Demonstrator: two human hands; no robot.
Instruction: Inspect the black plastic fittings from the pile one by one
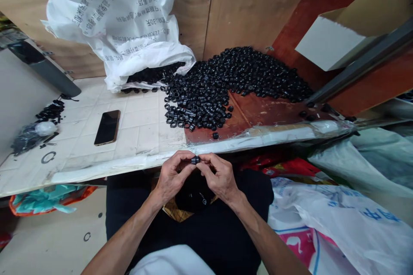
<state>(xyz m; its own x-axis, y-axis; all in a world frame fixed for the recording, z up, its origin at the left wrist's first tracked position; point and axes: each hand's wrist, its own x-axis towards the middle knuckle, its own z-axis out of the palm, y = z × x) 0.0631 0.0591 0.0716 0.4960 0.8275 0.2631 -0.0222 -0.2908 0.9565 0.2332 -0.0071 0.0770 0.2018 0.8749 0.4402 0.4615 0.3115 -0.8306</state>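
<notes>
A small black ring-like part (195,160) is pinched between both hands, just off the table's front edge and above the lap. My left hand (174,175) grips it from the left with thumb and forefinger. From the other side my right hand (218,175) holds it the same way. Beyond the hands lies a large heap of similar black parts (200,94), stretching to the right along the back of the table. One loose part (215,135) rests near the front edge.
A white printed sack (129,21) leans at the back left, its mouth by the heap. A phone (107,127) lies on the white table surface (142,124). An open carton (335,38) is at upper right. Plastic bags (342,219) fill the lower right.
</notes>
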